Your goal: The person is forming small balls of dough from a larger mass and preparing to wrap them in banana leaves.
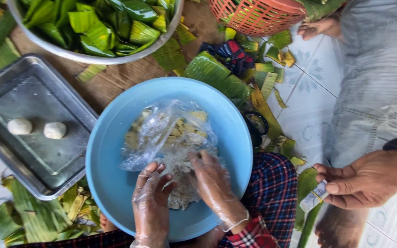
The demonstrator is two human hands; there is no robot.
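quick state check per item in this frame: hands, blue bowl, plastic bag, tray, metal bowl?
left hand: gloved, in the crumbly filling
right hand: gloved, on the filling
blue bowl: holds filling and bag
plastic bag: open, crumpled
metal tray: two dough balls
metal bowl: full of folded green leaves

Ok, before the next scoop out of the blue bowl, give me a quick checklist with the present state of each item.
1. Gloves on both hands: ok. The left hand and right hand both wear thin clear gloves.
2. Hands on the filling: ok. Both rest on the pale crumbly mixture in the blue bowl.
3. Plastic bag clear of the hands: not ok. The clear bag lies over the mixture just beyond the fingertips.
4. Room on the metal tray: ok. It holds only two white dough balls.
5. Leaves to hand: ok. Folded green leaves fill the metal basin.
6. Another person's hand: ok, outside the bowl.
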